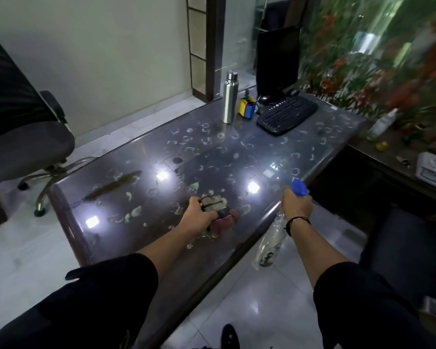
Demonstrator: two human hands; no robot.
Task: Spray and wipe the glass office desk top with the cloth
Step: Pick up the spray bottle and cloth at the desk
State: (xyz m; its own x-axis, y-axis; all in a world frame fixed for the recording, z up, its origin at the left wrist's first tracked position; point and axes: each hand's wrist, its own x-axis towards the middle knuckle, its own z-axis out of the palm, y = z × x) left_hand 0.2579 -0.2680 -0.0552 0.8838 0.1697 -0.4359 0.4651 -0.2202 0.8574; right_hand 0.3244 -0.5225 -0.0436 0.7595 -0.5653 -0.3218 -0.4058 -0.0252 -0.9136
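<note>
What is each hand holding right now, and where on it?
The left hand grips the bunched cloth by its near end. The right hand holds the spray bottle around the neck, just below the blue nozzle.

1. The desk top (237,157) is dark, glossy glass that mirrors bright ceiling lights, and pale, dull smears and ring-shaped marks are scattered across its shine.
2. The cloth (218,212) looks like soft, matt woven fabric, bunched and creased, in grey and dull red.
3. The spray bottle (271,244) has a clear, see-through plastic body and a smooth blue plastic nozzle.
4. The flask (230,98) is brushed silver metal with a soft sheen.
5. The keyboard (287,115) is matt black plastic.
6. The floor (249,303) is pale, polished tile that reflects light.
7. The office chair (28,144) has a grey, matt cloth seat and shiny metal legs.
</note>
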